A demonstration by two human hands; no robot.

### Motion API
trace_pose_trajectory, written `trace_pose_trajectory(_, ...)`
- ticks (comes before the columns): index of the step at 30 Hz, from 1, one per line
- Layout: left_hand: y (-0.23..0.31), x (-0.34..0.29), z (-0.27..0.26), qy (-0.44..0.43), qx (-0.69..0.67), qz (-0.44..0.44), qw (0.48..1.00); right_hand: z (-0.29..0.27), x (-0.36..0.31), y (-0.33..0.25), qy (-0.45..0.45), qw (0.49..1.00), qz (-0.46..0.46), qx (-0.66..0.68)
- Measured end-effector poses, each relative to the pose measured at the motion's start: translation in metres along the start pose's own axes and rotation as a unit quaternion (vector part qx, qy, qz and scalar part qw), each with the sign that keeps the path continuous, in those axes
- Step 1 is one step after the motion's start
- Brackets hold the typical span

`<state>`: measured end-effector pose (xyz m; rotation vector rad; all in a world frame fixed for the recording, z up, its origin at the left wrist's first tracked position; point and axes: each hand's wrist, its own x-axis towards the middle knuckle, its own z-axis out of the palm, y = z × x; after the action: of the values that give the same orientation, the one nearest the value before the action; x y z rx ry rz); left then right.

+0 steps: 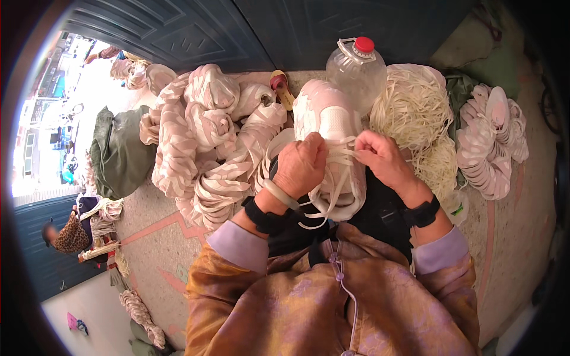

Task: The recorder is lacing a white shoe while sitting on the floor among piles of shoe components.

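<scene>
A pale pink-white sneaker rests at my lap with its toe pointing away from me. White laces cross its tongue area, and their loose ends trail toward the heel opening. My left hand is closed at the left side of the lacing; its fingertips are partly hidden, and it appears to grip a lace. On the right side, my right hand pinches a lace between thumb and forefinger. A band is on each wrist, and a pale bangle is on the left one as well.
Heaped pale shoe pieces lie to the left, beside a green sack. Ahead stands a clear plastic jug with a red cap. Piled laces and another bundle are right. Another person is far left.
</scene>
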<state>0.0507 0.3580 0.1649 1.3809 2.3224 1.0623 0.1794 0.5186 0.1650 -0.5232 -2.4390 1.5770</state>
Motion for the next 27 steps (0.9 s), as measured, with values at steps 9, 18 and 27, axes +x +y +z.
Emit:
trace_pose_trajectory(9, -0.022, -0.024, 0.002, 0.019, -0.227, -0.108, 0.968, 0.009, -0.014, 0.009, 0.031, 0.992, -0.004, 0.125)
trace_pose_trajectory(18, 0.005, -0.008, 0.000, 0.009, -0.086, -0.140, 0.986, 0.019, -0.003, -0.007, 0.088, 0.991, -0.082, -0.051)
trace_pose_trajectory(27, 0.010, -0.003, 0.006, 0.068, -0.014, -0.056, 0.996, 0.032, -0.002, -0.005, 0.123, 0.977, -0.106, -0.137)
